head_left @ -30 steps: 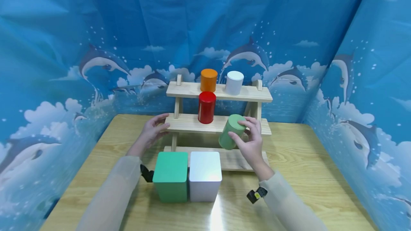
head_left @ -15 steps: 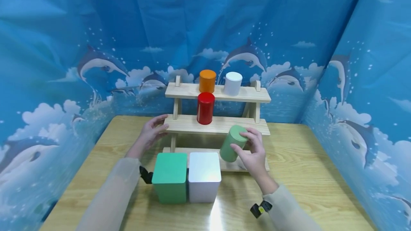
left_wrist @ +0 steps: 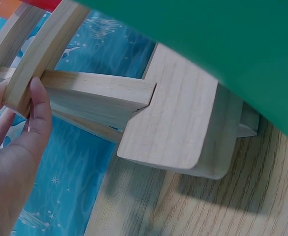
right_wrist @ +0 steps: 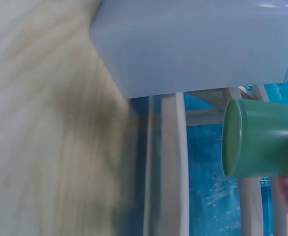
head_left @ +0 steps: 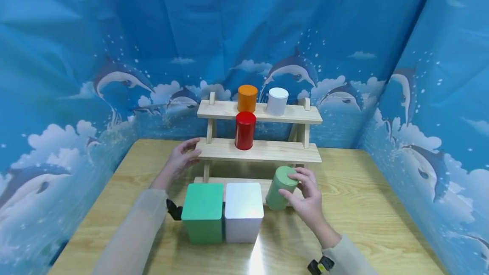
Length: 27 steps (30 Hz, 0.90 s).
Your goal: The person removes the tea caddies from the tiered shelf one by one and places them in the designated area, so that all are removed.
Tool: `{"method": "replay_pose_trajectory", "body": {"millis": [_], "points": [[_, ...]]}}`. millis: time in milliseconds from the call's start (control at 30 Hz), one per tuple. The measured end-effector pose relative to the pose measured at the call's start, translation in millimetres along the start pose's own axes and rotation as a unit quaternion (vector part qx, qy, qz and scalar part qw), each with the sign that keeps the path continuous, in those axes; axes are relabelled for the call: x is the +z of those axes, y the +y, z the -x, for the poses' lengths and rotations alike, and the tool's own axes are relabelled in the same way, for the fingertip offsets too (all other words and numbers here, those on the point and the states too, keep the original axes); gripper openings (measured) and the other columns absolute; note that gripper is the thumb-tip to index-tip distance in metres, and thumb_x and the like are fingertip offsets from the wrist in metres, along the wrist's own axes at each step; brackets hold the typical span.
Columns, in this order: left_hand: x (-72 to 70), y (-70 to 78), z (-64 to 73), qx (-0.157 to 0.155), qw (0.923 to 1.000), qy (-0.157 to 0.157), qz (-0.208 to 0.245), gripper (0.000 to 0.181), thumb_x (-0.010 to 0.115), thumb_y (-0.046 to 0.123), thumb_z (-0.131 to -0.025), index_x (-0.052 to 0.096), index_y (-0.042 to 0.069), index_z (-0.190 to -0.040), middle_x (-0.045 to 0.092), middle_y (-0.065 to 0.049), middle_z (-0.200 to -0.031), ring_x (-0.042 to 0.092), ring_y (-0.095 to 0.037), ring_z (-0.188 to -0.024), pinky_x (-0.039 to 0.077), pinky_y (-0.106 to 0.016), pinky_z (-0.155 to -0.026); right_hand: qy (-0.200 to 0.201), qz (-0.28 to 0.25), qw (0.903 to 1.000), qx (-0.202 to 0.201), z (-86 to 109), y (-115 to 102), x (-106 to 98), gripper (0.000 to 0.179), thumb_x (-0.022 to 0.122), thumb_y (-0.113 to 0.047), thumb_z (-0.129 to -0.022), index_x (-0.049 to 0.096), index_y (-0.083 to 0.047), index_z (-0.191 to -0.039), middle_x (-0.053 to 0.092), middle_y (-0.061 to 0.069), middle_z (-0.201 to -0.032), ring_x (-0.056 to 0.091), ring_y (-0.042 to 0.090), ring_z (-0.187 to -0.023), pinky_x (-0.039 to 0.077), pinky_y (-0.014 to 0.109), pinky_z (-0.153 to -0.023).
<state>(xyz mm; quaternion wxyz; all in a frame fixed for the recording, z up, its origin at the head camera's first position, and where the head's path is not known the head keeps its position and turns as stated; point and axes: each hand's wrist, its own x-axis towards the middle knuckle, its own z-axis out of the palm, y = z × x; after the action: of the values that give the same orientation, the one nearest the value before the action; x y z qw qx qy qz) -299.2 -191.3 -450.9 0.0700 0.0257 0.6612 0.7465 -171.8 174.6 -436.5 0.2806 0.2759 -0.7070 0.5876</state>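
Observation:
My right hand (head_left: 310,200) holds a green cylindrical canister (head_left: 280,190) between thumb and fingers, slightly tilted. It is in front of the bottom step of a three-step wooden display shelf (head_left: 294,152), right of a white box. In the right wrist view the canister (right_wrist: 264,139) shows its round end, apart from the shelf boards, with fingertips at its far side. My left hand (head_left: 178,161) grips the left end of the middle board; the left wrist view shows thumb and fingers pinching that board end (left_wrist: 48,44).
A red canister (head_left: 245,131) stands on the middle step. On the top step are an orange canister (head_left: 247,99) and a white canister (head_left: 276,102). A green box (head_left: 203,213) and a white box (head_left: 244,213) stand side by side before the shelf on the wooden table (head_left: 366,207).
My right hand has brought the green canister down and toward me, from the middle step's front edge to before the bottom step. The left hand has stayed on the board.

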Motion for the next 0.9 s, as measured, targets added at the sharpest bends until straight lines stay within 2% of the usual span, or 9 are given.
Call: {"method": "replay_pose_trajectory", "body": {"millis": [67, 267, 567, 900], "points": [[0.6, -0.8, 0.6, -0.002, 1.0, 0.001, 0.0, 0.058, 0.063, 0.016, -0.089, 0.038, 0.009, -0.141, 0.034, -0.013, -0.139, 0.043, -0.03, -0.119, 0.046, -0.039, -0.092, -0.02, 0.001, 0.9998, 0.003, 4.5, -2.7, -1.7, 0.046, 0.07, 0.028, -0.06, 0.054, 0.014, -0.101, 0.04, 0.036, -0.115, 0.051, 0.014, -0.106, 0.049, 0.022, -0.083], [7.0, 13.2, 10.1, -0.013, 0.9999, -0.004, 0.009, 0.054, 0.058, 0.008, -0.092, 0.036, 0.006, -0.142, 0.032, -0.016, -0.14, 0.043, -0.03, -0.118, 0.042, -0.045, -0.097, -0.076, 0.0, 0.9971, 0.002, 17.0, -5.4, -5.0, 0.046, 0.072, 0.023, -0.062, 0.056, 0.008, -0.102, 0.041, 0.033, -0.115, 0.052, 0.017, -0.107, 0.048, 0.026, -0.087], [6.5, 16.4, 12.3, -0.01, 0.9998, -0.005, 0.015, 0.053, 0.055, 0.006, -0.093, 0.034, 0.004, -0.142, 0.031, -0.017, -0.141, 0.041, -0.031, -0.119, 0.039, -0.047, -0.098, -0.1, -0.011, 0.9949, 0.006, 25.7, -9.2, -3.3, 0.045, 0.073, 0.022, -0.06, 0.054, 0.008, -0.098, 0.04, 0.035, -0.111, 0.05, 0.017, -0.105, 0.05, 0.023, -0.083], [7.1, 16.0, 13.2, -0.011, 0.9999, -0.006, 0.01, 0.054, 0.057, 0.007, -0.092, 0.035, 0.005, -0.142, 0.031, -0.017, -0.141, 0.041, -0.031, -0.12, 0.039, -0.048, -0.098, -0.127, -0.002, 0.9916, 0.024, 38.6, -4.5, -1.8, 0.045, 0.077, 0.016, -0.06, 0.054, 0.007, -0.098, 0.04, 0.034, -0.112, 0.05, 0.019, -0.107, 0.05, 0.028, -0.084]]}}
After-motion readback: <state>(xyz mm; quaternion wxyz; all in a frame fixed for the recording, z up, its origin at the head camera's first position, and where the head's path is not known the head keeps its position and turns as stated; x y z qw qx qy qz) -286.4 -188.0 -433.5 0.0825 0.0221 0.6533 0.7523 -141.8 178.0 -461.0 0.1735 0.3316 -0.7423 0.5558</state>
